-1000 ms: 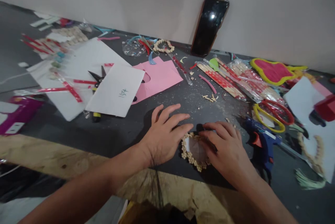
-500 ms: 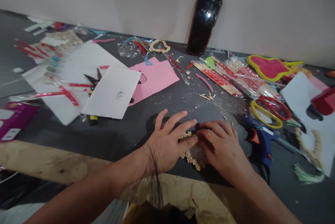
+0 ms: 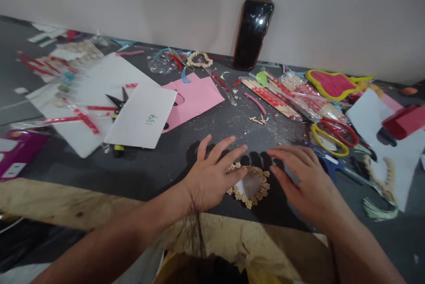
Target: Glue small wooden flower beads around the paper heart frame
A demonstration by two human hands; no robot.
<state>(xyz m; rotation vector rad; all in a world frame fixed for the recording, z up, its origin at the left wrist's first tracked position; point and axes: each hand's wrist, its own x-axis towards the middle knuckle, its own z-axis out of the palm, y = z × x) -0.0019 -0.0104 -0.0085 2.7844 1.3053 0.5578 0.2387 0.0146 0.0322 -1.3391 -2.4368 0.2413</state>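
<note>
A heart-shaped piece edged with small cut wooden bits (image 3: 264, 191) lies on the dark table near its front edge, with a pale, smooth middle. My left hand (image 3: 214, 175) is spread over its left side, thumb lying across the rim and covering part of it. Just right of the piece is my right hand (image 3: 300, 175), fingers stretched forward and thumb apart, with nothing visible in them. A blue glue gun (image 3: 330, 166) lies beyond that hand, partly hidden by it. Several short stick pieces (image 3: 259, 120) are scattered farther back.
Scissors (image 3: 328, 140) with yellow and red handles lie at right, near bundled wooden sticks (image 3: 272, 98). A phone (image 3: 254, 34) leans on the wall. Pink paper (image 3: 195, 98), a white card (image 3: 141, 116) and black pliers (image 3: 117, 101) are at left. Crumbs dot the table (image 3: 212, 127).
My right hand has moved right, off the heart-shaped piece, and its fingers have opened. More of the piece shows. My left hand stays on it.
</note>
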